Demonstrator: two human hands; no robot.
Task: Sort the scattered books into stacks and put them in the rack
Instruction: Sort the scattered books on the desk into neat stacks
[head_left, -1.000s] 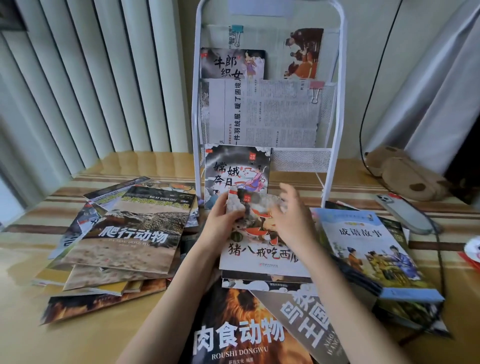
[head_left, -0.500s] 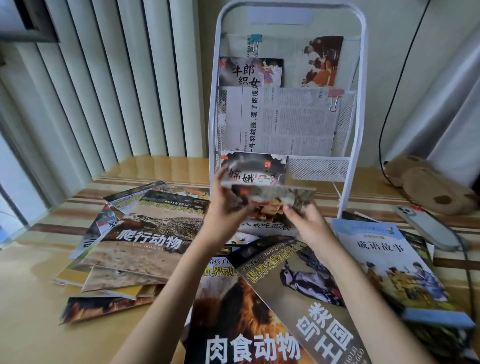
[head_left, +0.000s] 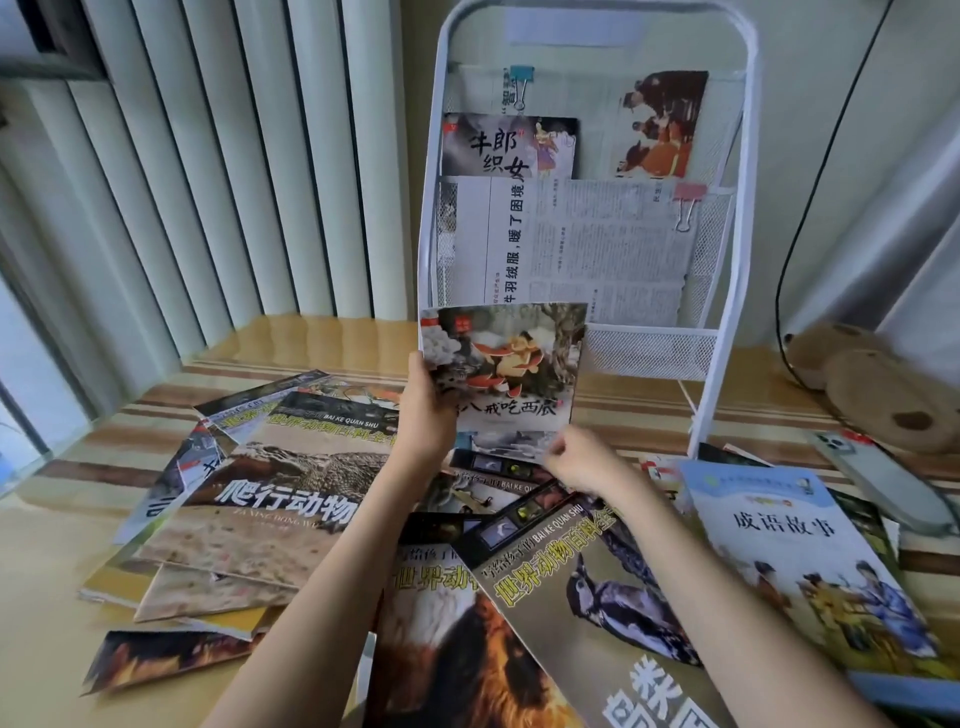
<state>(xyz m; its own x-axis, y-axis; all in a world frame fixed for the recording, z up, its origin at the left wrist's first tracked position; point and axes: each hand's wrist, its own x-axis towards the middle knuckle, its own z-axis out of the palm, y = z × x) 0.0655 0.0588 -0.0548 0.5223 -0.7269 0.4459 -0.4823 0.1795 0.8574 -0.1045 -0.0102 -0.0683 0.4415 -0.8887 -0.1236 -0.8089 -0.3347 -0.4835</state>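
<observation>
While the left hand (head_left: 423, 415) grips the thin storybook (head_left: 501, 366) upright before the rack (head_left: 652, 345) and the right hand (head_left: 582, 460) seemingly pinches its bottom edge, square it before lowering it into the bottom pocket.

- I see tall white blinds (head_left: 208, 171) on the left, with daylight coming through.
- The wall (head_left: 831, 104) behind is plain and pale.
- The desk (head_left: 47, 597) is shiny yellow wood with brown stripes.
- A grey curtain (head_left: 914, 218) hangs on the right.
</observation>
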